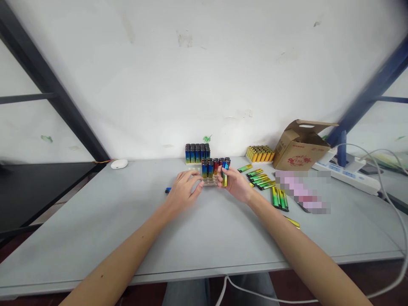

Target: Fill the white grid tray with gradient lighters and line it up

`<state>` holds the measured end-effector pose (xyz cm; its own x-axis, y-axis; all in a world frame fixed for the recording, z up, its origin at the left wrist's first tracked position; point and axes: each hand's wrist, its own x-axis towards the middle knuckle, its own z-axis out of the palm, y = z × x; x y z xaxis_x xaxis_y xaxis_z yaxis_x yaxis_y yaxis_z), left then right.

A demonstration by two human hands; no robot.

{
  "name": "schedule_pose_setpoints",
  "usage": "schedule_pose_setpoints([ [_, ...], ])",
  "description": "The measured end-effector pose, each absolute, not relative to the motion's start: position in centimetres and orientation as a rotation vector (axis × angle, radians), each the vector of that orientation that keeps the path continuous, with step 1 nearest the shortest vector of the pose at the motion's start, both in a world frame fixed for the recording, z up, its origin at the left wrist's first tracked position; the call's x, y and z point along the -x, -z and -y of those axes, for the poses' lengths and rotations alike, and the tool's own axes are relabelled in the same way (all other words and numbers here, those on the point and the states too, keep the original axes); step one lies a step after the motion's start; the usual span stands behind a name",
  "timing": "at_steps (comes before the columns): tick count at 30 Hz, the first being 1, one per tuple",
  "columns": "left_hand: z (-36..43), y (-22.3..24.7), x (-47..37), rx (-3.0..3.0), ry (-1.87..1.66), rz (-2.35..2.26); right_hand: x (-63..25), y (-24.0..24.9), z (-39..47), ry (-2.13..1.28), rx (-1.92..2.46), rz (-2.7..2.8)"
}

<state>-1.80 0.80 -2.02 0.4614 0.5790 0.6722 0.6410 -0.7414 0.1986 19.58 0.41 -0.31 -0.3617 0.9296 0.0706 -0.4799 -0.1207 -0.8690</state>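
Note:
My right hand [237, 183] is closed around an upright lighter [225, 174] with a shiny blue and gold body. It is held at the right front of a pale tray [210, 183]. Blue and red lighters [210, 169] with dark tops stand upright in that tray. My left hand [184, 187] is at the tray's left side, its fingers bent but apart, with nothing visible in them. Part of a blue lighter [168, 190] lies on the table just left of this hand; the rest is hidden.
Behind stands another tray of blue lighters [197, 154], and a tray of yellow ones [260, 154] is at the right. Several green and gold lighters [261, 179] lie loose. Farther right are a cardboard box [298, 151], a power strip [347, 175] and a white case [119, 164] far left.

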Motion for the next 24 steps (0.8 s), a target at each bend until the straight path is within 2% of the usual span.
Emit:
schedule_pose_setpoints([
  [6, -0.72, 1.96, 1.81, 2.637, 1.132, 1.091, -19.8, 0.02, -0.62, -1.784, 0.641, 0.926],
  [24, -0.7, 1.71, 1.73, 2.684, 1.066, 1.136, -19.28, 0.19, -0.64, -1.598, 0.665, 0.969],
])
